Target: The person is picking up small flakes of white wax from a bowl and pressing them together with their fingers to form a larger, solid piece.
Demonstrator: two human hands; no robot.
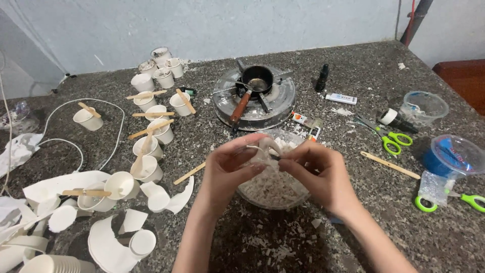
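Note:
My left hand (230,164) and my right hand (318,172) meet above a clear bowl (298,194) of white wax flakes. Between the fingertips of both hands I pinch a thin white wick (255,147) with a small dark end. Beyond the bowl stands a round metal stove (283,103) with a small black pan (257,78) on it; the pan's wooden handle points toward me.
Several white paper cups (151,146) with wooden sticks stand at the left, with torn cups and a white cable (118,126). Green scissors (391,139), a wooden stick (389,164), clear plastic containers (424,106), a glue tube and a dark bottle (322,77) lie at the right.

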